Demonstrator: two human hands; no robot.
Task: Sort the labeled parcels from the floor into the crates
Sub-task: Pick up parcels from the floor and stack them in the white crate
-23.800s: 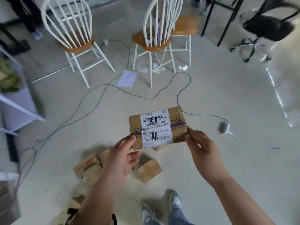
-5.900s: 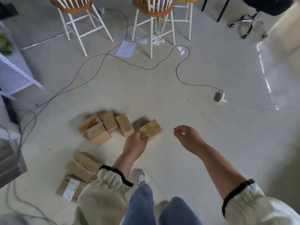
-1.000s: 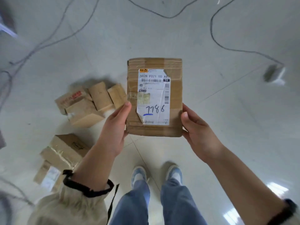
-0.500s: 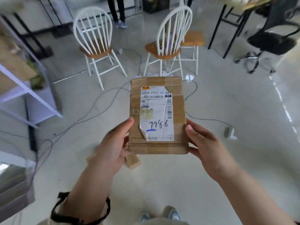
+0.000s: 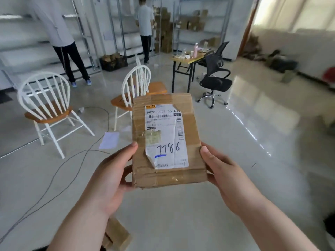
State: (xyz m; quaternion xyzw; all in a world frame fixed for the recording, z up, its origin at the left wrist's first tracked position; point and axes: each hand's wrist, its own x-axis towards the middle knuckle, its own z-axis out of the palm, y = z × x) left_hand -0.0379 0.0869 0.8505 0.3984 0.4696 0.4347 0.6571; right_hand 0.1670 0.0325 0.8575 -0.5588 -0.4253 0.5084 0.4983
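Parcel: one flat brown cardboard parcel [image 5: 190, 124], held in the air at the centre of the view, above the floor [image 5: 181, 214].
Long axis: runs from 6 o'clock to 12 o'clock, pointing away from the person.
Facing: the broad face is turned up to the camera. Its one white label [image 5: 165, 124] reads upright, with "1786" handwritten near the close end.
Left hand [image 5: 110, 176]: at the parcel's 8 o'clock, thumb on the top face by the edge, fingers [image 5: 126, 171] curled beneath, gripping.
Right hand [image 5: 223, 176]: at the parcel's 4 o'clock, thumb against the side edge, fingers hidden underneath, gripping.
Floor parcel [image 5: 117, 236]: one, at 7 o'clock, low in view beside the left forearm.
White chairs: two plainly seen, at 10 o'clock [image 5: 45, 105] and 12 o'clock [image 5: 136, 84].
Office chair [image 5: 215, 77]: one, black, at 1 o'clock, beside a worktop [image 5: 188, 58].
People: two, standing at the shelves, at 11 o'clock [image 5: 61, 33] and 12 o'clock [image 5: 145, 24].
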